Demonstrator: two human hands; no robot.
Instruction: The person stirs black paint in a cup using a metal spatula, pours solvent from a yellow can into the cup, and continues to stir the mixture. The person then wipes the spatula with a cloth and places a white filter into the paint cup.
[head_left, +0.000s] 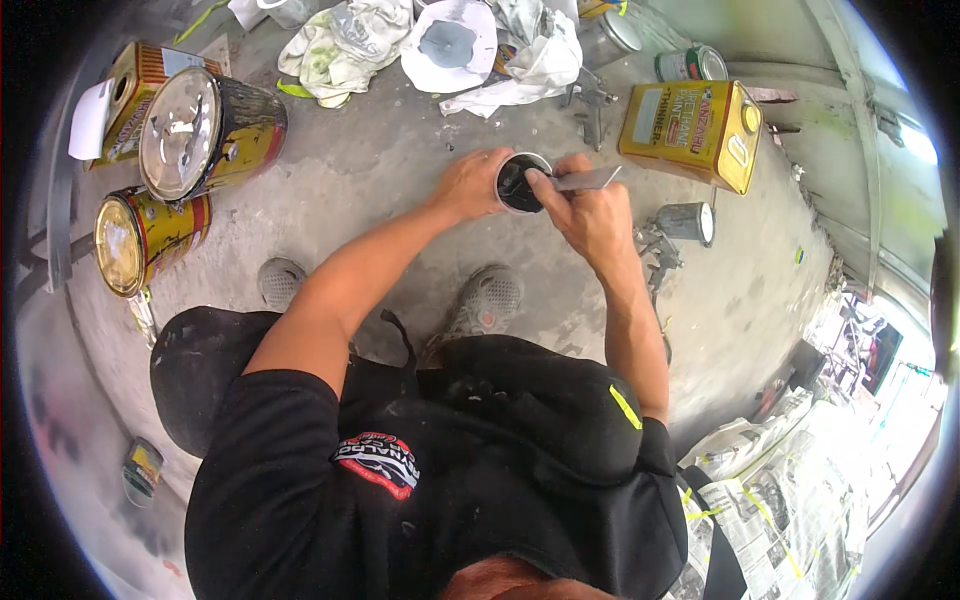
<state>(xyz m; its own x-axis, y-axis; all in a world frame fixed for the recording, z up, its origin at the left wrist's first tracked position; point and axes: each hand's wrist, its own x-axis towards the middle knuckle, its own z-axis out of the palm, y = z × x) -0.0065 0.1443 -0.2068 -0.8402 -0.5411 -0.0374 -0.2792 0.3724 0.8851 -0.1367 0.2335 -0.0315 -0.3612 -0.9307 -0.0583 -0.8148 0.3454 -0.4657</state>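
A paint workshop: paint cans (190, 130), a thinner tin (690, 130), stained rags (345, 40), concrete floor (380, 170).

A rectangular yellow tin (694, 133) lies upper right; round yellow-red cans (205, 130) stand upper left.

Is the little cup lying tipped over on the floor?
No, the left hand holds the small cup upright while the right hand dips a flat stick in.

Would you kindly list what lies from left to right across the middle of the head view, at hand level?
Round paint cans → left hand → small dark cup → right hand → small grey can → yellow rectangular tin.
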